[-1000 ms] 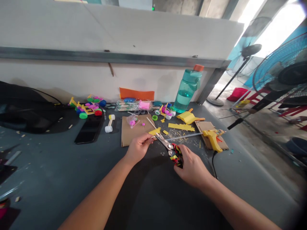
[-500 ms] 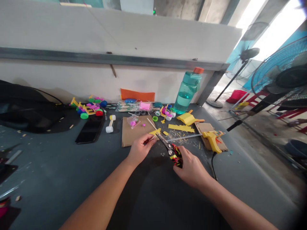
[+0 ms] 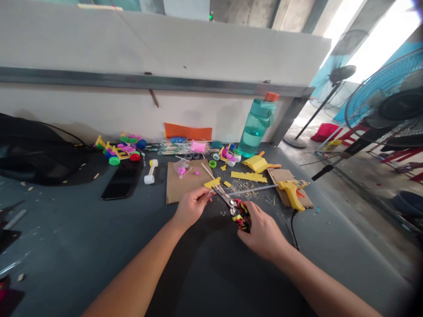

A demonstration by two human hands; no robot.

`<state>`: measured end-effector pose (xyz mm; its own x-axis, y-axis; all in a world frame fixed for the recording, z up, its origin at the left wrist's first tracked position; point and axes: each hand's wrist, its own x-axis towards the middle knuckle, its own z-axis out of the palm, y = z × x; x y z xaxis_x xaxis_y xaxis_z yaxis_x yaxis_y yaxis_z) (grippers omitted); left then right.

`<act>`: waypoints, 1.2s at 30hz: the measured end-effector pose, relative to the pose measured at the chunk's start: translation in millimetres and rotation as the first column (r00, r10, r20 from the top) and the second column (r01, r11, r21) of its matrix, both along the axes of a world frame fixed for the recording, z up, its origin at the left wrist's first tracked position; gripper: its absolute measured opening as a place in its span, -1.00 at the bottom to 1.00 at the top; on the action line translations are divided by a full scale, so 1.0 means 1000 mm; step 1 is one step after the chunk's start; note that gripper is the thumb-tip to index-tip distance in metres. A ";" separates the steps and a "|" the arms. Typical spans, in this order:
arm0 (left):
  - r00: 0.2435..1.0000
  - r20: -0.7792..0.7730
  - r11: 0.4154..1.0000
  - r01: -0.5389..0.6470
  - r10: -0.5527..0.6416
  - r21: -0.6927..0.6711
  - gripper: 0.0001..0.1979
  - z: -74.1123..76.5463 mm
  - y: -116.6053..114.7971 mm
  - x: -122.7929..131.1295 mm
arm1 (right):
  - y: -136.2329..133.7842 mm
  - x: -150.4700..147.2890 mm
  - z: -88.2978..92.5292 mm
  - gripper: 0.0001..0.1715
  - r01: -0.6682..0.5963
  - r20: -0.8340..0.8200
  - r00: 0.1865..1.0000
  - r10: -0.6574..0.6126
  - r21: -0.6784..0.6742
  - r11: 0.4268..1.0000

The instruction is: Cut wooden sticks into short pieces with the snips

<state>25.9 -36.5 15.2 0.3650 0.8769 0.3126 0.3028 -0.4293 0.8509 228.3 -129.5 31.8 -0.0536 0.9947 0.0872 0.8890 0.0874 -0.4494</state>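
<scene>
My right hand (image 3: 266,231) is wrapped around the black, red and yellow handles of a pair of scissors (image 3: 231,206). Their blades point up and left, slightly parted, with the tips close to my left hand. Thumb and fingers of my left hand (image 3: 193,204) pinch a thin pale stick (image 3: 212,191), mostly hidden by the fingers. Just beyond the fingertips lie a yellow scrap (image 3: 212,182) and a wooden stick (image 3: 207,168), at the edge of a brown cardboard sheet (image 3: 175,180).
A yellow glue gun (image 3: 291,193) rests on cardboard at right, its cord trailing forward. Behind are a teal bottle (image 3: 254,132), yellow strips (image 3: 248,176) and colourful wheeled toy parts (image 3: 120,149). At left lie a phone (image 3: 120,180) and a white-capped axle (image 3: 151,171).
The scissor tips have shifted slightly down and left, staying by my left fingertips. My left hand has moved slightly left. The things on the table lie as before.
</scene>
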 end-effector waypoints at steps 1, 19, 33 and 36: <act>1.000 -0.010 1.000 0.006 -0.006 0.006 -0.73 0.001 0.000 0.000 | 0.000 0.000 -0.001 -0.39 0.000 -0.004 1.000 0.000 0.001 1.000; 0.996 -0.056 0.996 0.070 -0.073 -0.057 -0.76 -0.001 0.000 0.000 | 0.001 0.001 -0.002 -0.37 0.003 -0.047 0.999 -0.003 0.005 1.000; 0.993 -0.070 0.995 0.092 -0.094 -0.039 -0.75 0.002 -0.002 0.002 | 0.002 0.001 0.000 -0.42 -0.042 0.038 0.998 0.042 -0.015 0.999; 0.993 -0.054 0.993 0.098 -0.102 -0.061 -0.75 0.000 -0.002 0.003 | 0.002 -0.002 0.004 -0.53 -0.028 0.084 0.996 0.032 -0.050 0.998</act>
